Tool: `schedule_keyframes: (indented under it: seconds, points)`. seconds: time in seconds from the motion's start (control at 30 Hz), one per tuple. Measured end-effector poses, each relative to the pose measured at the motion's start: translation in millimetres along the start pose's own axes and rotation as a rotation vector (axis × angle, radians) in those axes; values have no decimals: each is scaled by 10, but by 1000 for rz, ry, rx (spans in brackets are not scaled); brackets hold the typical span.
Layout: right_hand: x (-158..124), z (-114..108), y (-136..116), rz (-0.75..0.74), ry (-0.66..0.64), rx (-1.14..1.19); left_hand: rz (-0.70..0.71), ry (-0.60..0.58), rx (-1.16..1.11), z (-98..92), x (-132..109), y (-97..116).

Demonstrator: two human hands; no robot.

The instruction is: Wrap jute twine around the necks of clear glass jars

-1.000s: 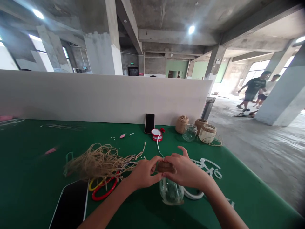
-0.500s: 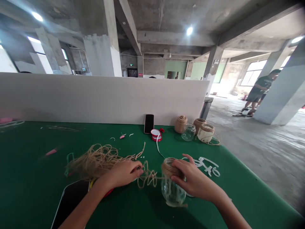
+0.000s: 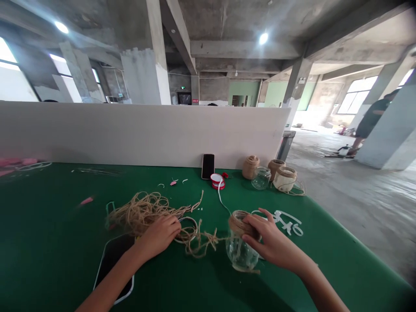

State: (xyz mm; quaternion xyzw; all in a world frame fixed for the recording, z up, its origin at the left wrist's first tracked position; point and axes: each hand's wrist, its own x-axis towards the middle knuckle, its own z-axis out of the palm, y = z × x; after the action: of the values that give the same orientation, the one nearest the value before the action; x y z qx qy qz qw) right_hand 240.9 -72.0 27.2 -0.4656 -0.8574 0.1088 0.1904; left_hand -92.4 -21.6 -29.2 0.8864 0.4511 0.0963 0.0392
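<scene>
A green cloth-covered table fills the lower view, backed by a long white partition board. On the cloth, left of centre, spreads a tangle of tan jute twine. Its near edge touches a flat black screen with a white rim.

The clear glass jar stands upright near the front of the table, right of centre. Its neck is wound in twine, and a looped strand runs from the neck across to the tangle. The right hand is clasped around the wrapped neck from the right side, fingers bent over the rim. The left hand rests on the tangle's near right edge with fingers curled down on the twine, well apart from the jar.

White cut-out shapes lie just behind the right hand. Against the partition stand a row of three small jars, one clear and two showing twine, a black phone leaning upright, and a red-and-white ribbon spool beside it.
</scene>
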Motion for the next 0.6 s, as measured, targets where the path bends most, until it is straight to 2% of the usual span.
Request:
schedule_keyframes:
  seconds: [0.1, 0.23, 0.33, 0.47, 0.53, 0.6]
  points:
    - [-25, 8, 23, -3, 6, -16, -59, 80, 56, -73, -118, -254]
    - [-38, 22, 15, -3, 23, -14, -275, 178, 210, -230, -284, -571]
    - [-32, 29, -37, -12, 37, -17, -460, 179, 320, -374, -304, -620]
    - [-33, 26, -66, -14, 63, -42, -522, 184, 434, -543, -265, -602]
    - [-47, 22, -23, 1, 72, -42, -585, 195, 452, -609, -295, -684]
    - [-70, 18, 48, 15, 74, -31, -725, 183, 405, -676, -377, -842]
